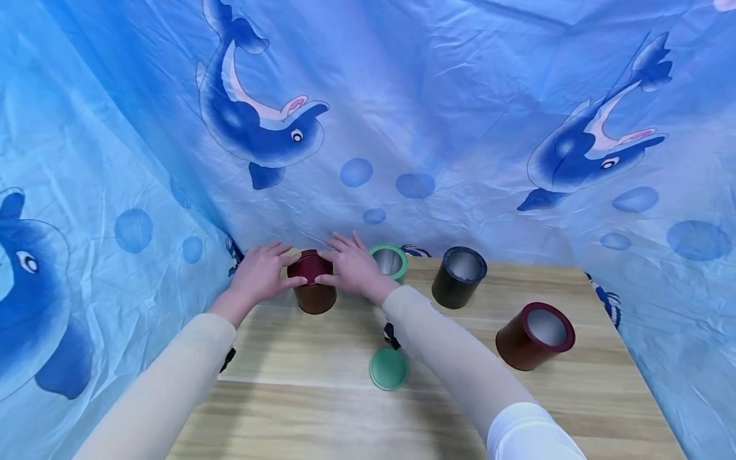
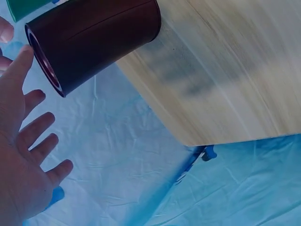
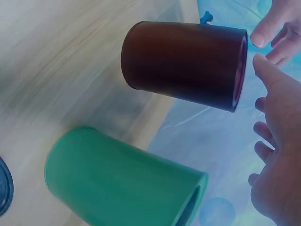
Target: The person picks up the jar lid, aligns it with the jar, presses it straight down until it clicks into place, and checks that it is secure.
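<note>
Dark red can (image 1: 312,286) upright near table's (image 1: 322,409) far left corner. Left hand (image 1: 261,273) and right hand (image 1: 352,265) flank its top, fingers straight, thumbs touching rim, gripping nothing. Green can (image 1: 391,260) just beside.

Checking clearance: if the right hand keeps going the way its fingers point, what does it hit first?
Probably the blue cloth behind the table. The right hand points up and away past the dark red can, its thumb at the lid. Depth is unclear.

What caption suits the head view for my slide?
Both hands, left and right, flank a lidded dark red can on the wooden table.
</note>
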### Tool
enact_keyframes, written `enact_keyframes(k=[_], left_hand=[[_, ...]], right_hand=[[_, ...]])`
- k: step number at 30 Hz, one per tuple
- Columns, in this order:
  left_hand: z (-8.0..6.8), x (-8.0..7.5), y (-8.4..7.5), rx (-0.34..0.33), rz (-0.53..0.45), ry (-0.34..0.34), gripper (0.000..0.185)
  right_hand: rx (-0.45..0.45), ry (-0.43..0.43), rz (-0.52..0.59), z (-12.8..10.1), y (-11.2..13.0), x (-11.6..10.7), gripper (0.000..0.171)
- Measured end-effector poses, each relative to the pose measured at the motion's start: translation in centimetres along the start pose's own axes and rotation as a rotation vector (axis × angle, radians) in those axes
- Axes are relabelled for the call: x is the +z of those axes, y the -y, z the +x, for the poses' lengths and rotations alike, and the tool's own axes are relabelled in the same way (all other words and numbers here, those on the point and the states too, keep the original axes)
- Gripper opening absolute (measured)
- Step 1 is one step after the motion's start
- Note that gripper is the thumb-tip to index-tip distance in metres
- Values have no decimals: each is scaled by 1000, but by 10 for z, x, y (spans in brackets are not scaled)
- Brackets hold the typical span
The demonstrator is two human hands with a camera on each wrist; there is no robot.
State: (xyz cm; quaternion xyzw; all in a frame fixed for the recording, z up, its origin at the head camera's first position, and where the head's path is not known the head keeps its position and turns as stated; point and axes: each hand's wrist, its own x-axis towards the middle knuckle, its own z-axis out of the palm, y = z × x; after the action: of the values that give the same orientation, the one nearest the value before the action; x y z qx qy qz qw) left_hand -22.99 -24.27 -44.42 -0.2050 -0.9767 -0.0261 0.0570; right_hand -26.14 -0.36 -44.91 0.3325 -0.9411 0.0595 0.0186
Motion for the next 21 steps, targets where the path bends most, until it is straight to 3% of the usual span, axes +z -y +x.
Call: enact_keyframes(k=[7, 15, 21], left_hand=[[-5, -13, -9, 84, 38, -53, 69], [-9, -35, -34, 191, 48, -79, 70], [-14, -36, -54, 262, 35, -90, 70]], right_hand=[[-78, -13, 22, -22, -11, -19, 70], [-174, -41, -19, -60, -25, -42, 68], [-199, -67, 9, -91, -34, -44, 70]])
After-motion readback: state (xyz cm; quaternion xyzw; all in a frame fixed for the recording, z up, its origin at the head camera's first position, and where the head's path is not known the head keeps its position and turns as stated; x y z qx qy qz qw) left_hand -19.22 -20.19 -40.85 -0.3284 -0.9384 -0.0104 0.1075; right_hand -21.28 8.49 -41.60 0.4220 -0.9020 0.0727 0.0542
